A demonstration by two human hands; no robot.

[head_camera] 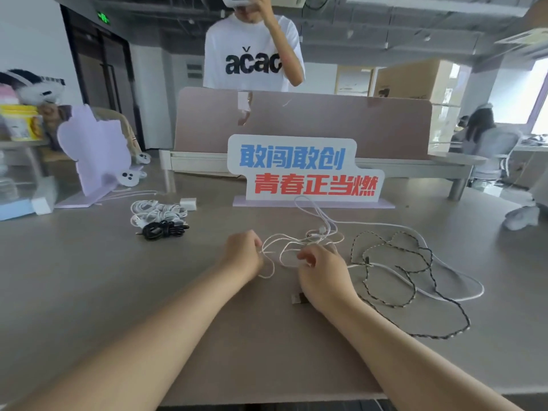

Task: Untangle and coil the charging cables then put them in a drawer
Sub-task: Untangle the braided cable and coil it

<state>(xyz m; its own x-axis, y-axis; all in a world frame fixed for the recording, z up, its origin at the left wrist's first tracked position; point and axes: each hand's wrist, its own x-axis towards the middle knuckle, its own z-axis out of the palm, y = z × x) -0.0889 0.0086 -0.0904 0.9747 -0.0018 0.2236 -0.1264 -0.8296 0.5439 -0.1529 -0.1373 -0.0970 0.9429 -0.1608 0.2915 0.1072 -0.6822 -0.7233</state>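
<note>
A thin white cable (299, 241) lies tangled in loops at the middle of the grey desk (89, 277). My left hand (241, 255) pinches a strand at the tangle's left side. My right hand (321, 277) grips strands at its right side. To the right a black-and-white braided cable (409, 295) sprawls in big loops, crossed by a thicker white cable (462, 278). A USB plug (299, 298) lies beside my right wrist. At the back left sit coiled white cables (157, 210) and a coiled black cable (163, 229).
A sign with blue and red characters (305, 170) stands behind the tangle. A white charger block (189, 204) and a lilac stand (95, 155) are at the back left. A person in a white T-shirt (252, 51) stands behind the partition (302, 120). No drawer is in view.
</note>
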